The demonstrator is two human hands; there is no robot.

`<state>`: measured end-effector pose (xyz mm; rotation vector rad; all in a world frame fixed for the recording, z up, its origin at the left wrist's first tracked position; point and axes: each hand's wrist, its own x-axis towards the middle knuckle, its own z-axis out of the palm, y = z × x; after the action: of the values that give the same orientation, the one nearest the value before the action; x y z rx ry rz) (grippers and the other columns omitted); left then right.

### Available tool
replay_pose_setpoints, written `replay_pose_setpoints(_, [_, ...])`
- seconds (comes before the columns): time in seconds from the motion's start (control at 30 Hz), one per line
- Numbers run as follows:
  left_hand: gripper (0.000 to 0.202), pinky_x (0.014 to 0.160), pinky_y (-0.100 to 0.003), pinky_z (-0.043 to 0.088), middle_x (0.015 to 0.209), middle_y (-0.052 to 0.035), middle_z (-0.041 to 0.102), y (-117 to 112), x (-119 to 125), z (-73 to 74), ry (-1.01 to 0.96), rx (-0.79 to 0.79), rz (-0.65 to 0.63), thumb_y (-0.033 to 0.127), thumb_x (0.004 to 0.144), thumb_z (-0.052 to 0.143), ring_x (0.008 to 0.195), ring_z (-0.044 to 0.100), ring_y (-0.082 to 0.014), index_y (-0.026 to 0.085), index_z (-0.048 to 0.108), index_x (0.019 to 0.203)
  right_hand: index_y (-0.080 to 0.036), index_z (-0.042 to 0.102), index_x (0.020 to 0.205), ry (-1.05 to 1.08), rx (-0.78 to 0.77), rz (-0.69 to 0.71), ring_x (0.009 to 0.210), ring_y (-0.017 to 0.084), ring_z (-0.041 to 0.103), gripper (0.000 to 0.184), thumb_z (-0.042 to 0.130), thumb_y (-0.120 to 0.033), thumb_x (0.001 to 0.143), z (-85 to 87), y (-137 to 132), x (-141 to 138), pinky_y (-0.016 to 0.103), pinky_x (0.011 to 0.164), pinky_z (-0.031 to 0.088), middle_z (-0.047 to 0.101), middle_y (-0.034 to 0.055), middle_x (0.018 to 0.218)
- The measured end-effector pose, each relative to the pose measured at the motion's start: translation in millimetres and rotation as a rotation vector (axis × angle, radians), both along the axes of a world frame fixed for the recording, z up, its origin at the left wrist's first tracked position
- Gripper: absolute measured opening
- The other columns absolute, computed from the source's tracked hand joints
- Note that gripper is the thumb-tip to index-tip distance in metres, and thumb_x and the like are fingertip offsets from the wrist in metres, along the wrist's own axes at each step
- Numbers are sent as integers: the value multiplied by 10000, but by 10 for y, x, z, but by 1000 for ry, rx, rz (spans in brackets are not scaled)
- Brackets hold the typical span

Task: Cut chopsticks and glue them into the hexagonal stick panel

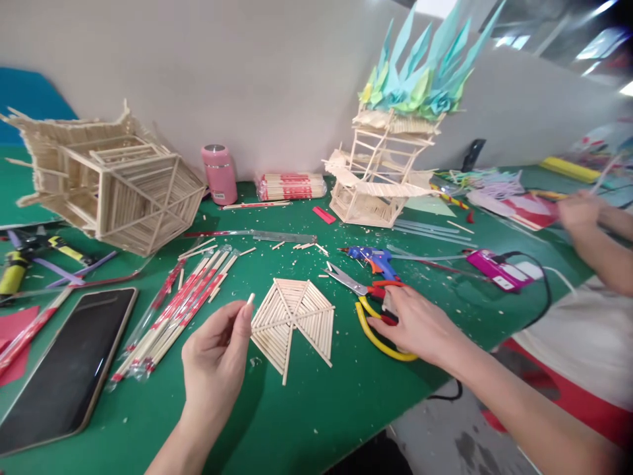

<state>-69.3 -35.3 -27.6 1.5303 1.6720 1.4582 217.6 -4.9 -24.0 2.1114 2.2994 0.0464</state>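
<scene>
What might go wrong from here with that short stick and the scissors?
The short stick is pinched only at one end by the left hand; it may slip or fly off if cut.
The right hand rests on the scissors, blade tips near the glue gun; lifting them might knock it.
The loose stick panel lies between both hands; a wrist could shift it.

Bright, even light falls from overhead; ceiling lamps (pixel 604 8) flare white top right. A soft shadow lies under the left hand (pixel 217 356) on the green worktop (pixel 306 422). Edges bend; far right blurs
</scene>
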Motion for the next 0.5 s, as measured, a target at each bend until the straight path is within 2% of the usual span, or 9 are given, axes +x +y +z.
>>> replay_pose_setpoints(0.1, [183,432,-173,388,508,37,515,13,12,-4,23,27,-25,306,805,544,464,446,-83,160,637,745,-190,542,749,-28,52,39,769,289,607,289,537,-477,721,43,-36,-6,382,640,456,629,108,814])
replay_pose_setpoints(0.2, [167,429,-174,369,511,41,501,11,33,-21,58,65,-73,275,815,536,449,419,-76,159,632,741,-146,546,1003,-13,176,57,941,335,571,403,502,-468,767,182,-106,-94,446,752,447,594,163,1061])
replay_pose_setpoints(0.23, [161,432,-176,363,519,40,500,6,42,-22,70,83,-95,262,819,531,451,414,-75,158,628,743,-145,521,1067,29,226,81,994,323,551,412,483,-449,791,245,-144,-158,440,795,439,569,161,1121])
replay_pose_setpoints(0.3, [149,443,-180,359,538,34,512,-13,67,-1,100,116,-161,232,826,520,457,414,-75,158,620,744,-167,516,1053,254,334,200,966,261,564,310,449,-383,841,380,-243,-336,386,806,446,594,126,1052])
replay_pose_setpoints(0.4, [123,476,-183,372,558,22,566,-91,132,98,162,164,-337,192,815,531,472,460,-79,165,616,731,-197,496,957,570,177,349,826,184,565,174,433,-336,874,542,-428,-644,300,701,458,583,65,897])
replay_pose_setpoints(0.5, [106,539,-195,407,618,0,635,-244,227,221,241,205,-591,172,810,523,539,551,-102,175,621,771,-200,486,830,689,-40,438,695,148,518,183,419,-362,882,597,-603,-840,264,611,424,543,18,756])
